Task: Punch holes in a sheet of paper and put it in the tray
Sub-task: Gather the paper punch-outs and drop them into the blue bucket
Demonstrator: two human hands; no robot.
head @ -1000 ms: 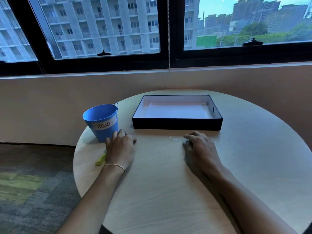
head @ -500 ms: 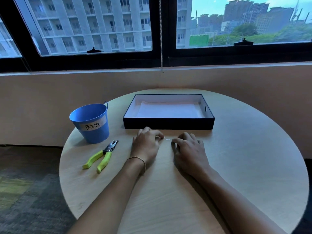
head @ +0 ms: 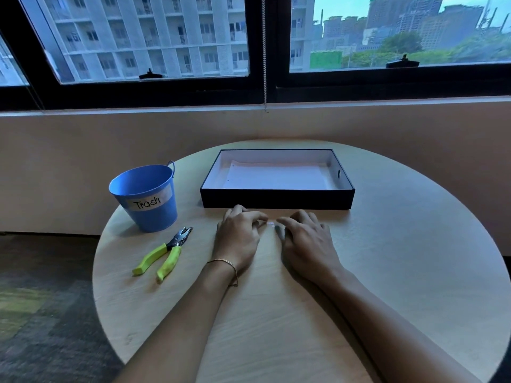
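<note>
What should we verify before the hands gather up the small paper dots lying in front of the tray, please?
1. The sheet of paper lies flat in the tray, holes near its left edge: ok.
2. The hole punch lies on the table, no hand on it: ok.
3. The trash bucket stands upright, left of the tray: ok.
4. The paper dots lie between the left hand and the right hand: ok.
5. Whether either hand pinches a dot: cannot tell.

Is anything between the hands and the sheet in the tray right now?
Only the near wall of the tray. It stands between the sheet, lying flat inside, and the left hand and right hand, which rest on the table just in front of it. Nothing lies on the sheet.
</note>
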